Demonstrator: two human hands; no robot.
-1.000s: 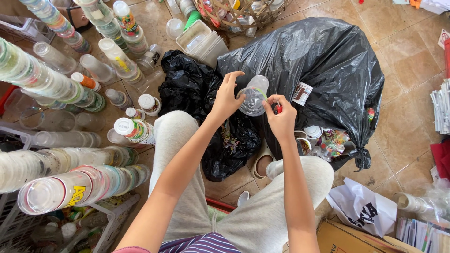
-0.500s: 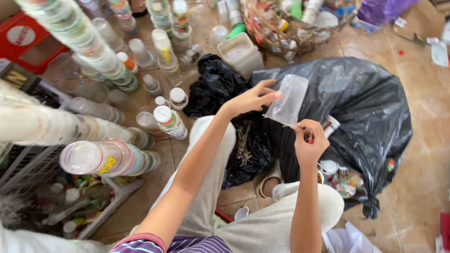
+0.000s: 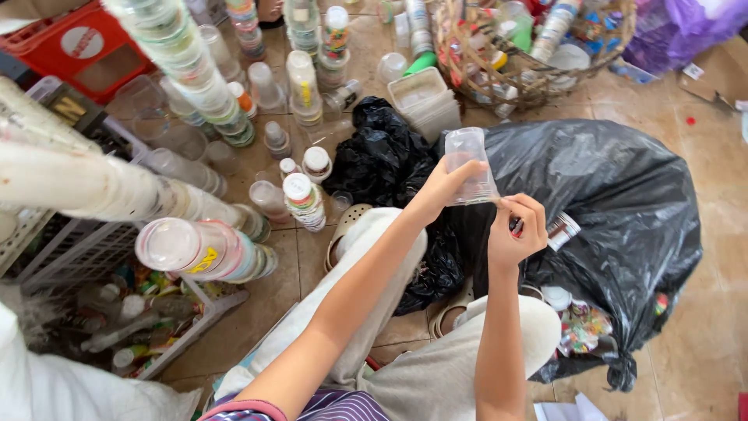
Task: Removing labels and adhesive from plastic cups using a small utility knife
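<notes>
Head view: left hand (image 3: 440, 191) grips clear plastic cup (image 3: 471, 166) by rim, raised over big black plastic bag (image 3: 615, 210) – held steady so right hand (image 3: 516, 232) can work at cup's lower edge. Right fingers closed, pinching something small there – possibly label or knife, unclear. Stacked clear cups (image 3: 204, 249) lie near left knee

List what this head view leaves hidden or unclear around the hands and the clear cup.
- Small object pinched in the right hand: covered by curled fingers.
- Bottom edge of the clear plastic cup: partly behind the left hand.
- Contents of the large black plastic bag: mostly hidden by its folds.
- Wicker basket: cut off by the top edge.
</notes>
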